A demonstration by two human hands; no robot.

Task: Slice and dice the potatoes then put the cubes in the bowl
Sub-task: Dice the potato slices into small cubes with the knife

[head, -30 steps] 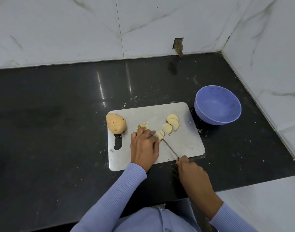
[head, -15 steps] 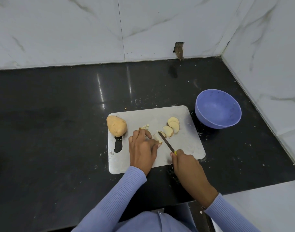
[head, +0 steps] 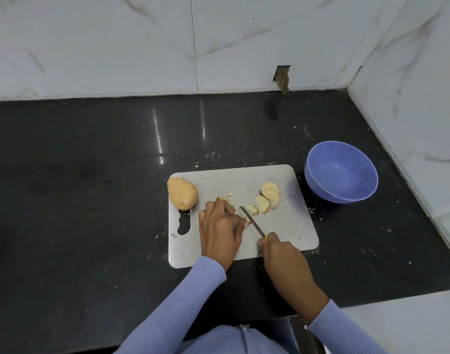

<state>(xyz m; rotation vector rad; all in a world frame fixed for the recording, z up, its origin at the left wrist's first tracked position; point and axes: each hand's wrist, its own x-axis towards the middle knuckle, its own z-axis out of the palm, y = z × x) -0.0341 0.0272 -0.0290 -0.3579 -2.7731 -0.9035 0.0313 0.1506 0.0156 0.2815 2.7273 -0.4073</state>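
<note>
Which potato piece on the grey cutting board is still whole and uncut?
The whole brown potato at the left edge of the grey cutting board; the others are pale slices and small cubes.

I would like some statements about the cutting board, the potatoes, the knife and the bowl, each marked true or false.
1. The purple bowl already holds potato cubes. False: no cubes show inside it.
2. A whole potato lies at the left end of the cutting board. True.
3. The left hand holds the knife. False: the right hand grips its handle, while the left hand steadies the piece being cut.
4. Several potato slices lie on the board to the right of the blade. True.
5. The bowl stands on the cutting board. False: it stands on the black counter, off the board's right end.
</note>
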